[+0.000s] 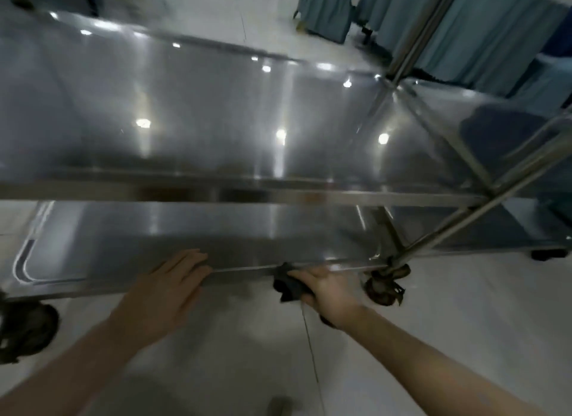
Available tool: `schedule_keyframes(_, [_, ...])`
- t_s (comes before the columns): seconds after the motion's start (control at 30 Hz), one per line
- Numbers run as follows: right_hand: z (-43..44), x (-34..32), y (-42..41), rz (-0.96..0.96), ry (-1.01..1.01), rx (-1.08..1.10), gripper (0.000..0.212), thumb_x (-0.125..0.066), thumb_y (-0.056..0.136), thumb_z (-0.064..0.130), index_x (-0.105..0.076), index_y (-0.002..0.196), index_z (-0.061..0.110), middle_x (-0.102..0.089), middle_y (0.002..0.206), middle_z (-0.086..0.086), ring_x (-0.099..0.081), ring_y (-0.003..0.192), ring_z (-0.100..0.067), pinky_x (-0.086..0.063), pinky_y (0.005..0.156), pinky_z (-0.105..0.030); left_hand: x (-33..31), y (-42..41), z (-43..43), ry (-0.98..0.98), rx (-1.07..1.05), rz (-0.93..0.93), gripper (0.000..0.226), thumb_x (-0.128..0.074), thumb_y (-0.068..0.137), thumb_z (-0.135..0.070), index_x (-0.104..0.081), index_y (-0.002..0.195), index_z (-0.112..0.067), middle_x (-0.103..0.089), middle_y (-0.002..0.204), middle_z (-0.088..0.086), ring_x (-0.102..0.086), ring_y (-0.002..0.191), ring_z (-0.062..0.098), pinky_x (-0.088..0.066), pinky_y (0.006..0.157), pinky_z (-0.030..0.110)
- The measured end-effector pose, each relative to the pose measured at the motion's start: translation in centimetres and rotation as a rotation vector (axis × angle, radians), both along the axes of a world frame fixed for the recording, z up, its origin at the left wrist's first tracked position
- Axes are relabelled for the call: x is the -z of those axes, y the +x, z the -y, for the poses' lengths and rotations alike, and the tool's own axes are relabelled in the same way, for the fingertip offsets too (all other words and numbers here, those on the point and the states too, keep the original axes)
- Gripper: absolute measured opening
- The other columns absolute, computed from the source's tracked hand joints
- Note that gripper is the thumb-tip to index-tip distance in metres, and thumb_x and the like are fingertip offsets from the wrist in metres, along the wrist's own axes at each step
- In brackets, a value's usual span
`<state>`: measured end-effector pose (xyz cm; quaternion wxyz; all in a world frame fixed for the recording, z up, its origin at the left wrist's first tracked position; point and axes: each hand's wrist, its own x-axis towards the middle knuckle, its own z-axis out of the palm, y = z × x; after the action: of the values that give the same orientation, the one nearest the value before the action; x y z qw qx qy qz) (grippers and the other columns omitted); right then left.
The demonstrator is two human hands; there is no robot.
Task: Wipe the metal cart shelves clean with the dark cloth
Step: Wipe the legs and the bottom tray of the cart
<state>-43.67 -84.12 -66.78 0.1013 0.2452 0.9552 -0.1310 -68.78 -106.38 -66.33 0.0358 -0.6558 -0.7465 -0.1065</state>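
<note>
Gripping the dark cloth [289,287] in the right hand [326,290]: fingers curled round a bunched wad, part of it hidden in the palm, pressed to the front rim of the lower shelf [185,230] at 5 o'clock in the view. Left hand [168,287] at 7 o'clock: fingers straight and together, laid flat on the same rim, holding nothing

Judged step: wiping the front edge of the lower shelf, with the upper shelf [216,106] at 12 o'clock untouched by either hand

Possible faults from here:
1. Cart roll, caused by sideways wiping force on a wheeled frame; brake state on the corner caster [385,288] at 4 o'clock not readable. Brace with the flat left hand
2. Cloth snag, caused by fabric hanging below the rim near that caster and its post. Hold the wad tight
3. Missed band at the rear, caused by the upper shelf overhanging the lower shelf; expect cramped reach under its lip
4. Streaks, caused by narrow contact from a bunched cloth on polished metal. Refold to a flat pad

Surface: polished stainless steel on 2 shelves, strongly reflective, dotted with ceiling-light glints; raised rim and rounded corner at 8 o'clock. Soil level not readable through motion blur

Room: pale glossy floor [433,338] at 6 o'clock; blue-draped furniture [325,10] at 1 o'clock; tubular uprights [422,32] at 2 o'clock; second caster [24,332] at 8 o'clock
</note>
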Motion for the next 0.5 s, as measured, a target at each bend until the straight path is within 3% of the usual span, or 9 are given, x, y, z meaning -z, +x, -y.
schedule_keyframes(0.2, [8.2,-14.9,-5.4,0.069,-0.126,-0.162,0.052,-0.054,0.097,0.036,-0.04,0.147,0.029,-0.05,0.141,-0.004,-0.053,0.121,-0.03,-0.046,0.094,-0.045,-13.2,1.3,5.3,-0.042,-0.148,0.182,0.064,-0.017,0.101,-0.045,-0.07,0.113,-0.011,-0.063,0.124,0.009,-0.06,0.114,0.028,-0.056,0.082,0.043])
schedule_keyframes(0.3, [10.6,-24.3,-6.4,0.082,-0.181,-0.203,0.054,-0.054,0.098,0.03,-0.037,0.149,0.026,-0.046,0.145,-0.006,-0.049,0.124,-0.033,-0.045,0.095,-0.046,-22.3,2.2,7.3,-0.154,-0.245,0.245,0.049,-0.038,0.084,-0.038,-0.072,0.105,-0.01,-0.068,0.114,0.012,-0.067,0.096,0.032,-0.058,0.072,0.042])
schedule_keyframes(0.37, [11.4,-30.5,-6.6,0.084,-0.137,-0.254,0.053,-0.053,0.097,0.032,-0.038,0.148,0.026,-0.048,0.143,-0.007,-0.051,0.123,-0.033,-0.046,0.09,-0.046,-28.1,2.6,8.3,-0.203,-0.233,0.26,0.05,-0.039,0.076,-0.035,-0.073,0.101,-0.008,-0.069,0.107,0.014,-0.07,0.085,0.034,-0.059,0.063,0.041])
schedule_keyframes(0.5, [12.2,-42.0,-6.5,0.058,-0.104,-0.274,0.05,-0.053,0.098,0.035,-0.042,0.146,0.027,-0.049,0.141,-0.004,-0.047,0.127,-0.028,-0.044,0.087,-0.042,-39.3,2.3,9.3,-0.165,-0.221,0.273,0.048,-0.039,0.074,-0.031,-0.075,0.094,-0.005,-0.07,0.1,0.013,-0.071,0.082,0.031,-0.059,0.061,0.038])
